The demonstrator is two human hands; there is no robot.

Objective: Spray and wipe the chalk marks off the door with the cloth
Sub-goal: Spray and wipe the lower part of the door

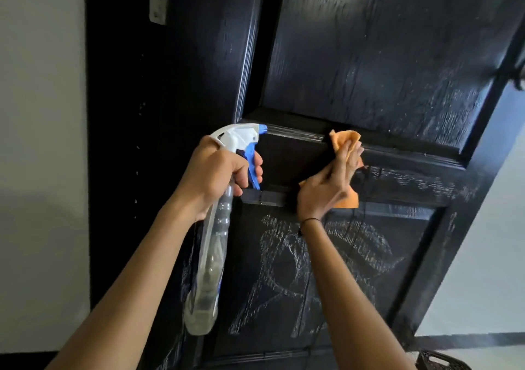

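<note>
Door wipe, mid-panel

Chalk marks [321,267] cover your black door's [383,57] lower panel. Your left hand [218,173] grips the spray bottle [210,256], fingers on its trigger. Your right hand [326,188] presses the orange cloth [345,138] flat against the middle rail; upper panel looks wet, maybe.

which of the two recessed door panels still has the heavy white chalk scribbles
The lower panel, below the right hand pressing the orange cloth. The upper panel looks wet and glossy, without such scribbles.
</note>
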